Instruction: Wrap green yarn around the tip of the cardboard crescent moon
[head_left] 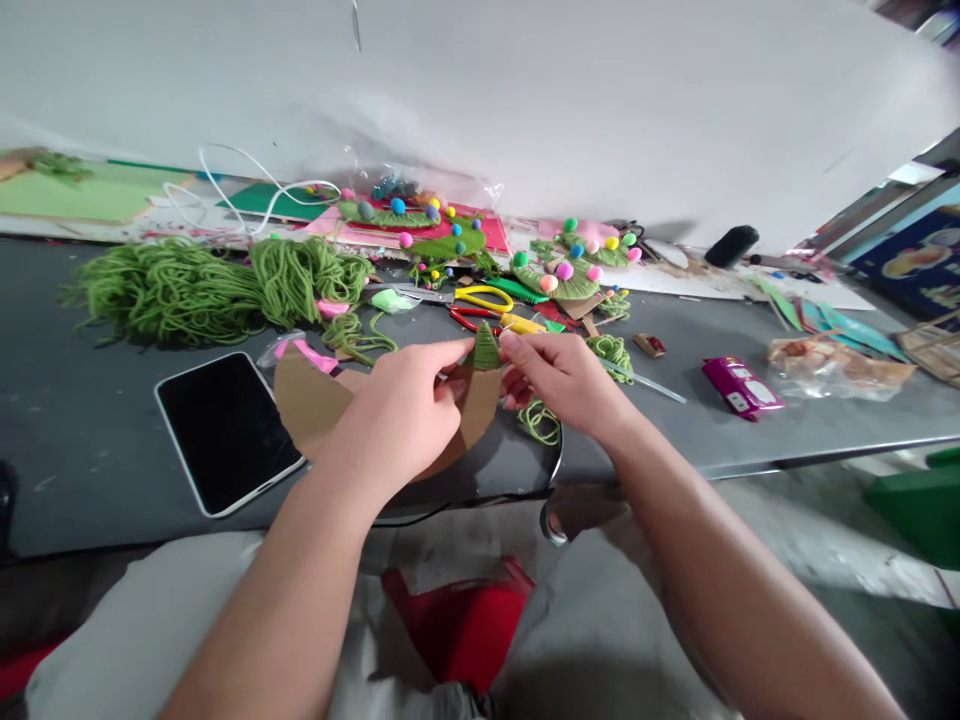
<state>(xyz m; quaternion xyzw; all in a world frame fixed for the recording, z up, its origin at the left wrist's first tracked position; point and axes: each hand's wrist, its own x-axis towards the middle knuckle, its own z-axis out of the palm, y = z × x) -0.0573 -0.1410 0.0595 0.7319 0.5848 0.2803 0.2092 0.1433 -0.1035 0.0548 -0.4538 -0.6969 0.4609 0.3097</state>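
A curved brown cardboard cutout [315, 402] is held over the table's front part, its right end pointing up. Green yarn [486, 347] is wound round that tip. My left hand [409, 405] is closed on the cardboard just below the wrapped tip, its index finger reaching toward it. Beside the tip, my right hand [559, 375] is closed in a pinch at the yarn; the strand between its fingers is too fine to make out clearly. A loose loop of green yarn [540, 424] hangs or lies below my right hand.
A tablet [225, 430] lies left of the cardboard, under a big heap of green yarn [172, 290]. Yellow-handled scissors [480, 298] and red-and-yellow pliers [517, 322] lie behind my hands. Pompom-decorated green pieces [566, 275] stand farther back. A purple packet [741, 387] is at right.
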